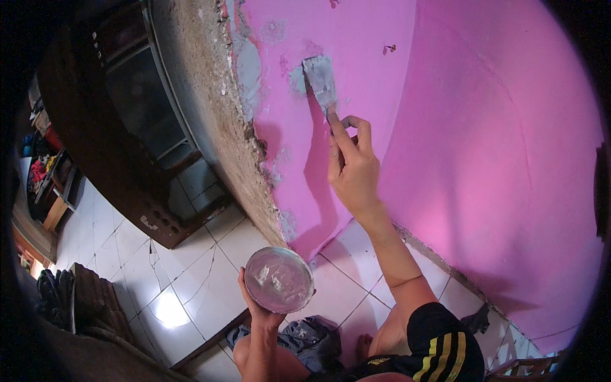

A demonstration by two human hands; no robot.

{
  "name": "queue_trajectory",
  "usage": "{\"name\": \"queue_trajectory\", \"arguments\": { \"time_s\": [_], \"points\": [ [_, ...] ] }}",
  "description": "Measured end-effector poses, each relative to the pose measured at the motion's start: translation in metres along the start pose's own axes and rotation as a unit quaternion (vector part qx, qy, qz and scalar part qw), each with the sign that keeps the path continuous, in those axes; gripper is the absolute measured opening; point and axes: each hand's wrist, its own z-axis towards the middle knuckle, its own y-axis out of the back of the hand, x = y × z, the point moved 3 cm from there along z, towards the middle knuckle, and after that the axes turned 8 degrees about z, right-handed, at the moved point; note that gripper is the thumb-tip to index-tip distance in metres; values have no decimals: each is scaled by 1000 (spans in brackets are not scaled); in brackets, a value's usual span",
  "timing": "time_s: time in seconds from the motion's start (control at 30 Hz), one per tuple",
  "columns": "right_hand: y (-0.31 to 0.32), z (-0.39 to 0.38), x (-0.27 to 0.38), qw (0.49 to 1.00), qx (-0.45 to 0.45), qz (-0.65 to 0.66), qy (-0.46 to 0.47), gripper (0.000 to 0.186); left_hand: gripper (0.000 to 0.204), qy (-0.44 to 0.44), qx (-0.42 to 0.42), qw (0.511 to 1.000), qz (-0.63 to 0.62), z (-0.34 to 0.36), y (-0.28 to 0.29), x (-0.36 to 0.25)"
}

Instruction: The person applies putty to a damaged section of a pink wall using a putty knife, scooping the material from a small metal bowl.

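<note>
My right hand (354,162) grips a putty knife (321,81), its index finger stretched along the handle. The wide blade, smeared with pale grey filler, lies against or very close to the pink wall (375,83), beside a grey filler patch (297,81). Lower down, my left hand (259,309) holds a round shallow dish (279,280) from below and the side. Inside the dish are whitish lumps of filler and a smeared greyish-pink bottom. More grey patches (247,70) run along the wall's rough left edge.
A bare rough cement edge (210,114) borders the pink wall. Left of it stands a dark wooden cabinet (121,146) on white tiled floor (197,274), some tiles cracked. Dark cloth (305,340) lies near my knees. Shelves with clutter (48,172) stand at far left.
</note>
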Motion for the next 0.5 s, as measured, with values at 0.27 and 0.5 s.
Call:
{"name": "queue_trajectory", "arguments": {
  "time_s": [0.27,0.5],
  "points": [
    [-27,-25,3,997,-21,65,-24,44,81,-4,0,1000,-1,-5,-9,-1],
    [-37,-60,6,992,23,100,-69,47,80,-13,-14,1000,15,-10,-14,-3]
  ]
}}
